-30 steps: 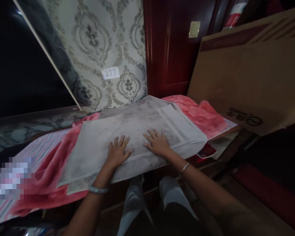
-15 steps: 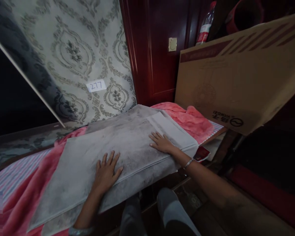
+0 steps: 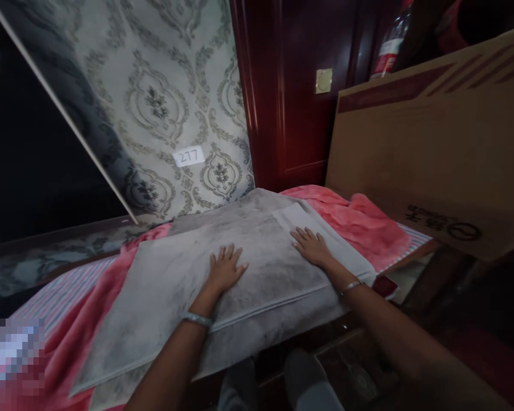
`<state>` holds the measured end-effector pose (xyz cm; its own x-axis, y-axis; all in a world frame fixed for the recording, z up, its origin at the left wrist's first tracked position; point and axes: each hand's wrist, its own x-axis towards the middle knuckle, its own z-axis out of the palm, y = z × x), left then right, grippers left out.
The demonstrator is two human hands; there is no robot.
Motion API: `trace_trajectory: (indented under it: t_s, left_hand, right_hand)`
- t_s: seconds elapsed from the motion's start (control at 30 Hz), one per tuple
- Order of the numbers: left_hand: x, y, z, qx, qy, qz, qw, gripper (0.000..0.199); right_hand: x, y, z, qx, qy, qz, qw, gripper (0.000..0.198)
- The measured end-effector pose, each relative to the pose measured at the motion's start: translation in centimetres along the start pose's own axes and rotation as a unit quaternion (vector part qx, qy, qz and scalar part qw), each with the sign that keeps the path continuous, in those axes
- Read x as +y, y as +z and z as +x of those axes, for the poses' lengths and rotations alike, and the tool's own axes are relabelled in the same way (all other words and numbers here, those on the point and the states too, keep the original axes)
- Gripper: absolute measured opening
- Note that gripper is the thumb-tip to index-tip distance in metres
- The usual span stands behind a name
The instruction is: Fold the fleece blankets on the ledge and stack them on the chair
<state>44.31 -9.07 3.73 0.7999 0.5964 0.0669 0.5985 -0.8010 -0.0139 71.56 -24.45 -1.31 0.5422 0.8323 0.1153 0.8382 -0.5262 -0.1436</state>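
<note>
A grey, soft-looking cloth [image 3: 167, 297] lies folded in layers before me, its front part hanging over the near edge. My left hand [image 3: 225, 269] rests flat on its middle, fingers spread. Farther right, my right hand [image 3: 312, 245] lies flat too, beside a paler folded strip [image 3: 293, 216] of the same cloth. Neither hand grips anything. Under the grey cloth is a pink blanket [image 3: 360, 225], showing at both ends. What kind of item the grey cloth is, I cannot tell.
Striped fabric [image 3: 64, 291] covers the surface beneath the blanket. A large cardboard box [image 3: 411, 160] stands at right, with a bottle [image 3: 388, 54] behind its top edge. A dark screen-like panel [image 3: 38, 131] is at left. A card reading 277 [image 3: 188, 156] is on the patterned wall.
My left hand has slid forward over the grey cloth, away from its near edge. My right hand stays flat by the folded strip. The whole view has shifted, so things appear farther right.
</note>
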Motion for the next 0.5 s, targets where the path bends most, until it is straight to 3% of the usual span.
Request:
trace_trajectory:
  t_s: [0.13,0.27,0.5]
  left_hand:
    - [-0.2,2.3,-0.6,0.002,-0.007,-0.002,1.0,0.063]
    - [-2.7,2.0,-1.1,-0.023,0.001,-0.011,1.0,0.065]
    - [-14.9,0.4,-5.3,-0.043,-0.256,0.027,0.965,0.068]
  right_hand:
    - [0.5,1.7,-0.2,0.02,-0.003,-0.009,1.0,0.057]
    - [1.3,2.7,0.0,0.034,-0.007,-0.003,0.999,0.059]
    - [2.2,4.2,0.3,0.067,-0.03,0.0,0.997,0.065]
